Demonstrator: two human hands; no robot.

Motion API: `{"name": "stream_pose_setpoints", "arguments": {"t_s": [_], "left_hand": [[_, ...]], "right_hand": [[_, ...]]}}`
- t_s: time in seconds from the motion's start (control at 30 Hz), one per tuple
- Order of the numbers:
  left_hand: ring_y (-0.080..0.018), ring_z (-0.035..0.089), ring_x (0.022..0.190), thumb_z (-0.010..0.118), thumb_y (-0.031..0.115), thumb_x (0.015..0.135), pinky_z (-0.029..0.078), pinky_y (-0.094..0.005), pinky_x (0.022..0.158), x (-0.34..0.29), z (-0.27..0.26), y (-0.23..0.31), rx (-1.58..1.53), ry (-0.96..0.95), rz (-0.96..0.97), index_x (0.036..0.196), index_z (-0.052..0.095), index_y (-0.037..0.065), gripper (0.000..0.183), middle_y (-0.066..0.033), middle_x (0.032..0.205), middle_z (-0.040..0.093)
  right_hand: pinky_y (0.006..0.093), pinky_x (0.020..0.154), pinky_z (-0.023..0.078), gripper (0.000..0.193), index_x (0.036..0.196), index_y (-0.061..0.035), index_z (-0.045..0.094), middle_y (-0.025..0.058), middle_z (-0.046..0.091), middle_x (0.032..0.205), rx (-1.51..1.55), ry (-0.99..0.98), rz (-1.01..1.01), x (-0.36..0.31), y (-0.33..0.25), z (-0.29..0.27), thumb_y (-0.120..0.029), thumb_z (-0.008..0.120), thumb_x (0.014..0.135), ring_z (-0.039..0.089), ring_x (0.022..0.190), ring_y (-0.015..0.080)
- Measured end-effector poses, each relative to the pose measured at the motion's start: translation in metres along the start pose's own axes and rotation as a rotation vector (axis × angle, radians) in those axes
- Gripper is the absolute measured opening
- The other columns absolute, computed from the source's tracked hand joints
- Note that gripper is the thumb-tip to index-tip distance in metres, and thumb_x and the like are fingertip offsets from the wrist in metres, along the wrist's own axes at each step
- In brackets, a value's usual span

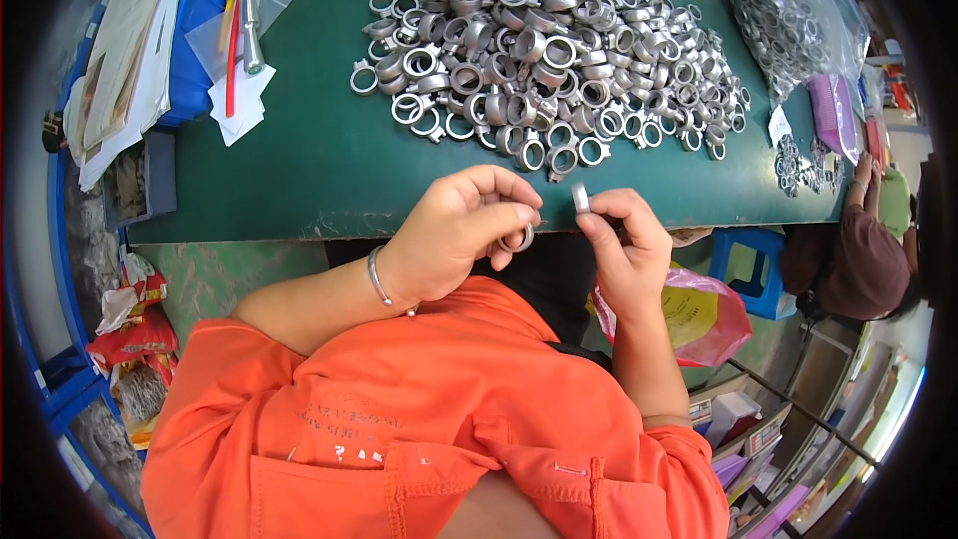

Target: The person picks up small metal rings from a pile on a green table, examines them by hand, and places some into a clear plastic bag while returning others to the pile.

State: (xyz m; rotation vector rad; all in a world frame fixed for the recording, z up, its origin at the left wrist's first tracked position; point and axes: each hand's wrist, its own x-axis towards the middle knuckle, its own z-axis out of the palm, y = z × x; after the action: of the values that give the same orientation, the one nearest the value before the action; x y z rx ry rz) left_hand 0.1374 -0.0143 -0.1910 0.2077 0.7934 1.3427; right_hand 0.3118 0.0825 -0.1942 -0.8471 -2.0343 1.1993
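Observation:
My left hand (461, 225) is closed on a grey metal ring (519, 240), which pokes out below the fingertips. Between the thumb and forefinger of my right hand (629, 240) another metal ring (581, 198) is pinched, turned nearly edge-on. Both hands hover at the near edge of the green table (309, 170), a little apart from each other. Just beyond them lies a big heap of similar metal rings (559, 50), many with a small lug on the side. What my left hand's curled lower fingers cover is hidden.
A clear bag of rings (788, 20) stands at the far right, near a purple packet (833, 115). At left lie papers (125, 50), a blue tray (200, 30) and a red pen (232, 60). A pink bag (704, 319) and blue stool (748, 269) are below; another person (848, 260) sits at right.

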Motion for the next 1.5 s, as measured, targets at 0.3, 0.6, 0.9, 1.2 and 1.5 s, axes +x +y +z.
{"name": "stream_pose_setpoints", "arguments": {"t_s": [0.3, 0.6, 0.9, 1.2, 1.5], "left_hand": [[-0.007, 0.051, 0.064, 0.063, 0.001, 0.082, 0.042, -0.0192, 0.054, 0.0, 0.008, -0.002, 0.56, -0.005, 0.271, 0.092, 0.061, -0.002, 0.011, -0.0034, 0.086, 0.056], [-0.0072, 0.054, 0.069, 0.064, 0.004, 0.081, 0.044, -0.0203, 0.058, 0.001, 0.003, -0.004, 0.861, -0.028, 0.548, 0.086, 0.062, 0.001, 0.006, -0.0027, 0.082, 0.058], [-0.0089, 0.055, 0.078, 0.064, 0.0, 0.081, 0.046, -0.0213, 0.067, -0.004, 0.002, -0.002, 0.717, 0.025, 0.359, 0.09, 0.059, -0.001, 0.011, -0.0055, 0.087, 0.058], [-0.0079, 0.056, 0.074, 0.064, 0.001, 0.08, 0.046, -0.0194, 0.063, 0.004, -0.004, -0.009, 0.6, 0.027, 0.549, 0.09, 0.065, -0.001, 0.01, -0.0062, 0.091, 0.061], [-0.0103, 0.053, 0.076, 0.037, 0.026, 0.097, 0.044, -0.0229, 0.063, 0.0, 0.005, -0.006, -0.07, -0.107, -0.055, 0.114, 0.049, -0.002, 0.035, -0.0061, 0.095, 0.057]], "right_hand": [[0.0277, 0.073, 0.048, 0.017, 0.091, -0.0005, 0.059, 0.0123, 0.062, 0.09, 0.06, -0.018, -0.202, -0.005, -0.007, 0.013, 0.008, 0.061, 0.077, 0.06, 0.078, 0.0215], [0.0259, 0.077, 0.051, 0.035, 0.112, 0.0046, 0.052, 0.0111, 0.058, 0.101, 0.523, -0.09, 0.069, -0.011, -0.005, 0.02, 0.005, 0.063, 0.079, 0.06, 0.087, 0.0146], [0.0263, 0.064, 0.051, 0.035, 0.099, 0.0013, 0.056, 0.0118, 0.058, 0.093, -0.067, 0.058, -0.301, -0.005, -0.008, 0.019, 0.007, 0.072, 0.068, 0.059, 0.076, 0.017], [0.0271, 0.063, 0.05, 0.028, 0.089, 0.0006, 0.06, 0.0128, 0.059, 0.091, 0.08, 0.133, -0.218, -0.012, -0.007, 0.018, 0.005, 0.073, 0.065, 0.06, 0.073, 0.0211], [0.0342, 0.073, 0.051, 0.023, 0.085, 0.0028, 0.06, 0.0167, 0.061, 0.099, -0.021, -0.018, -0.591, -0.008, -0.022, 0.029, 0.011, 0.066, 0.064, 0.062, 0.086, 0.0301]]}}
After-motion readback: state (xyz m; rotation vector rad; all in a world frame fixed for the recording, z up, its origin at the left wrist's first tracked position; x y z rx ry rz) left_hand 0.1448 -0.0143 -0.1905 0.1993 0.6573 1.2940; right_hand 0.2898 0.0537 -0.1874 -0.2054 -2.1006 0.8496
